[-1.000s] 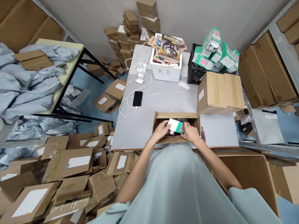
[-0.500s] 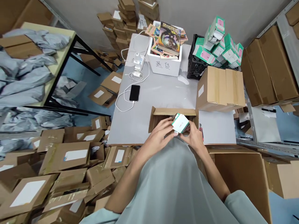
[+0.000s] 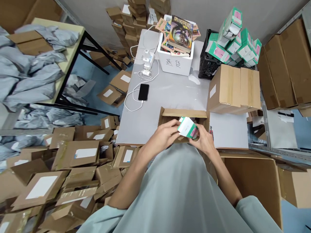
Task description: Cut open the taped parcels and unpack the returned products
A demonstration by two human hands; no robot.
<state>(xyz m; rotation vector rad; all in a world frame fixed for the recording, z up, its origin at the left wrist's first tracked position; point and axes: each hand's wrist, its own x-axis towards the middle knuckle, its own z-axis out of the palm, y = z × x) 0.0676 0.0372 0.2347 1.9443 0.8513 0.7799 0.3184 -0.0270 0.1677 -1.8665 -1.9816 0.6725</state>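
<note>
Between my hands is a small white and green carton with a pink patch on its right side. My left hand grips its left edge, thumb below and fingers above. My right hand holds the right side, with the fingertips partly hidden behind the carton. Beneath it, an open cardboard box sits at the table's near edge; my hands and the carton cover most of its inside.
On the grey table lie a phone on a cable and a power strip. Behind stand a white foam box of books, a black crate of similar cartons and a closed cardboard box. Flattened boxes crowd the floor at left.
The carton has turned in my hands, so its pink-patched side now shows. Both hands still hold it over the open box. The whole view has shifted slightly.
</note>
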